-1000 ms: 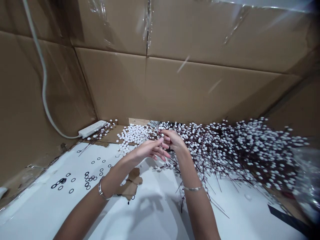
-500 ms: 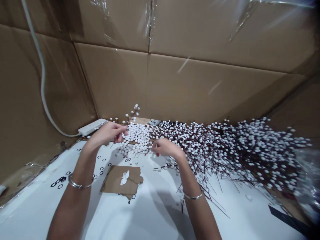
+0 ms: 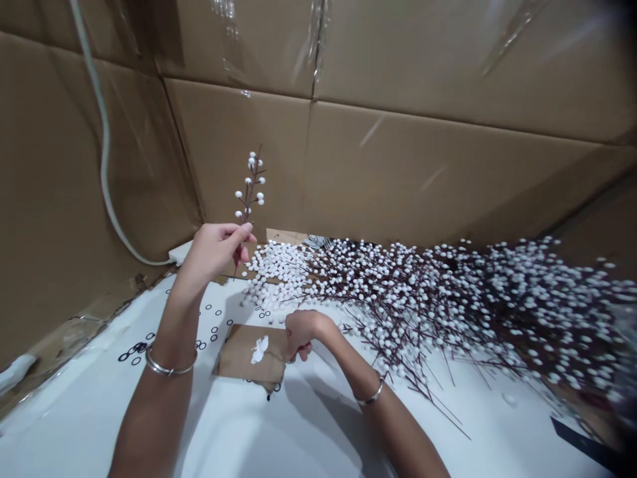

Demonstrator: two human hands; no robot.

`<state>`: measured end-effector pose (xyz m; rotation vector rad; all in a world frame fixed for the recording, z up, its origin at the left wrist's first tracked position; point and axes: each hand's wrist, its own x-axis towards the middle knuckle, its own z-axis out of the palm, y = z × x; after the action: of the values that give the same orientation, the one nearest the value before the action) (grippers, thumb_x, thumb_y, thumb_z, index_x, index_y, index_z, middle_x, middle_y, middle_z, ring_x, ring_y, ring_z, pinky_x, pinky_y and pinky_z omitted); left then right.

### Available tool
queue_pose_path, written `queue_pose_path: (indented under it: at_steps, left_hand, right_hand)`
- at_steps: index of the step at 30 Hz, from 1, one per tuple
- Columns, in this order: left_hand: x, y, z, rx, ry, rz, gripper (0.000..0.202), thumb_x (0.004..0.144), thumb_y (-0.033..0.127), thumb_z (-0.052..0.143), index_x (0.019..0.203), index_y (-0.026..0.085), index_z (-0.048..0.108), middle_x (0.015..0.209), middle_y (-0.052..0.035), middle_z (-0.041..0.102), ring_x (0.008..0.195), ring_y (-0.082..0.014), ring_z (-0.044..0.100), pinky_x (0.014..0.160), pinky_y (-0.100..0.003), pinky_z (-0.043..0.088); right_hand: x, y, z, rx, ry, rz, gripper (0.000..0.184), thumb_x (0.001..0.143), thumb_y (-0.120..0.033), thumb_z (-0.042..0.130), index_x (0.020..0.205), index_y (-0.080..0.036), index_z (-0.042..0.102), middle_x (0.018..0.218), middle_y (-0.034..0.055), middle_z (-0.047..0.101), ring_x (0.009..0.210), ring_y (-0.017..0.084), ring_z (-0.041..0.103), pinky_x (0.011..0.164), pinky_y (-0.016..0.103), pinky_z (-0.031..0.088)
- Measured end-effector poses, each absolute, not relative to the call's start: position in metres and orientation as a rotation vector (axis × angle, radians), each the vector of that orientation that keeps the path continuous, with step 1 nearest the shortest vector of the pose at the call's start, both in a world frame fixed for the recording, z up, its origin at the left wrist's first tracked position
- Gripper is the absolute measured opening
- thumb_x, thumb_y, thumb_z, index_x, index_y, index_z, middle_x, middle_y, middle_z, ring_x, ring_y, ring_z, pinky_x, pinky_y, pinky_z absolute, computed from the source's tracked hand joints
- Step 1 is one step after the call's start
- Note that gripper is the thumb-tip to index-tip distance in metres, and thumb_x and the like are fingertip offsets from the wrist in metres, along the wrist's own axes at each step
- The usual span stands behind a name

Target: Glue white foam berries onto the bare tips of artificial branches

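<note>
Pinched between the thumb and fingers of my left hand (image 3: 219,245) is a brown berry branch (image 3: 253,179) with small white berries, held upright. My right hand (image 3: 303,332) is low over the right edge of a cardboard piece (image 3: 233,362), its fingers curled together and pointing down; what they hold, if anything, is hidden. On the cardboard lies a white blob (image 3: 259,349) of soft-looking material. Behind my right hand is a heap of loose white berries (image 3: 279,265).
Many berry branches (image 3: 398,285) pile up along the back and right of the white table (image 3: 239,438). Black rings (image 3: 137,352) lie scattered at the left. Cardboard walls (image 3: 423,172) stand behind, with a white cable (image 3: 104,146) running down to a power strip (image 3: 180,253).
My left hand has raised the branch higher above the berry heap. My right hand has moved from the loose berries down and toward me to the cardboard's edge. The view has shifted slightly.
</note>
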<state>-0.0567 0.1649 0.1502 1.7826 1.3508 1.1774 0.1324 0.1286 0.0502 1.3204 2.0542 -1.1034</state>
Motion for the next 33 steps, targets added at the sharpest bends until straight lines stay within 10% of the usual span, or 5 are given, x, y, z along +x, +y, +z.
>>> queue_pose_path:
  at_steps: [9,17,33]
  left_hand:
    - [-0.050,0.162,0.152,1.770,1.314,1.240,0.035,0.087,0.048,0.057,0.075,0.018,0.071,0.052,-0.0022,0.062,0.045,-0.0123,0.053,0.043,-0.024,0.038]
    - [-0.036,0.171,0.147,1.648,1.057,1.255,0.034,0.087,0.047,0.061,0.080,0.015,0.070,0.055,-0.0022,0.061,0.047,-0.0106,0.053,0.046,-0.022,0.036]
    - [0.009,0.146,0.142,1.653,0.840,1.279,0.030,0.087,0.041,0.062,0.078,0.013,0.068,0.052,-0.0018,0.061,0.043,-0.0108,0.054,0.044,-0.022,0.041]
  right_hand:
    - [0.185,0.139,0.076,1.188,2.271,-1.590,0.020,0.079,-0.036,0.064,0.080,-0.017,0.067,0.067,-0.0017,0.071,0.054,0.008,0.060,0.054,0.018,0.044]
    - [0.198,0.124,0.109,1.919,3.074,-1.892,0.026,0.082,-0.043,0.063,0.081,-0.017,0.057,0.069,0.0015,0.067,0.059,0.012,0.065,0.058,0.025,0.053]
    - [0.179,0.110,0.120,2.314,3.557,-0.319,0.014,0.090,-0.029,0.051,0.086,-0.020,0.061,0.072,-0.0005,0.062,0.062,0.011,0.057,0.064,0.023,0.047]
